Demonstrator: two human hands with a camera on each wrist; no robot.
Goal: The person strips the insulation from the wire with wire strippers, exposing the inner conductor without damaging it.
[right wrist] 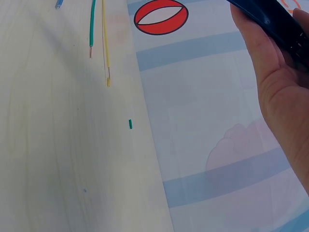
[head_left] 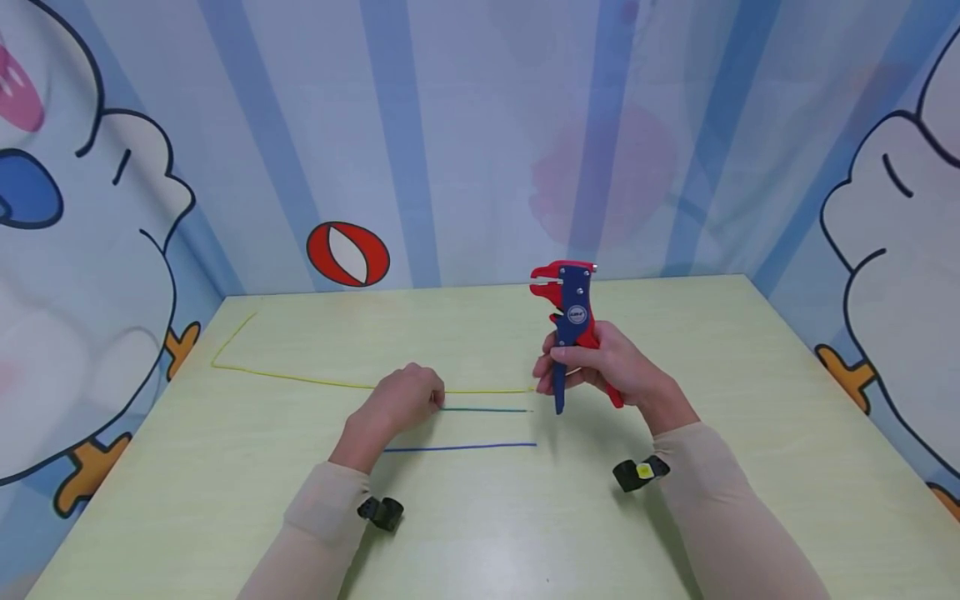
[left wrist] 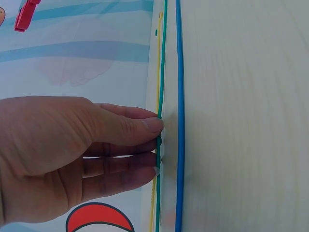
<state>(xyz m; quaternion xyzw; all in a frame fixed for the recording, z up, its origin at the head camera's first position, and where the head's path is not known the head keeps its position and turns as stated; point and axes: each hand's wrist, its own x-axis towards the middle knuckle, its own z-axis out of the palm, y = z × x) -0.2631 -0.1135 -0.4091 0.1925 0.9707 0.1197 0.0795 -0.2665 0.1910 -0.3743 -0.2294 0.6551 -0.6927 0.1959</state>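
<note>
Three wires lie side by side on the pale table (head_left: 750,400): a long yellow wire (head_left: 315,381), a green wire (head_left: 487,409) and a blue wire (head_left: 465,447). My left hand (head_left: 435,402) pinches the green wire (left wrist: 160,72) between thumb and fingers (left wrist: 153,124), beside the blue wire (left wrist: 179,121) and the yellow wire (left wrist: 158,63). My right hand (head_left: 570,371) grips a red and blue wire stripper (head_left: 572,308) upright, just right of the wire ends. Its dark handle (right wrist: 270,19) lies in my palm (right wrist: 282,101). The green wire's end (right wrist: 91,29) shows a bare tip.
A tiny cut piece of green insulation (right wrist: 130,124) lies on the table past the yellow wire's end (right wrist: 107,63). Cartoon-printed curtain walls (head_left: 480,142) close in the table on three sides. Black wrist straps (head_left: 381,511) sit on both sleeves.
</note>
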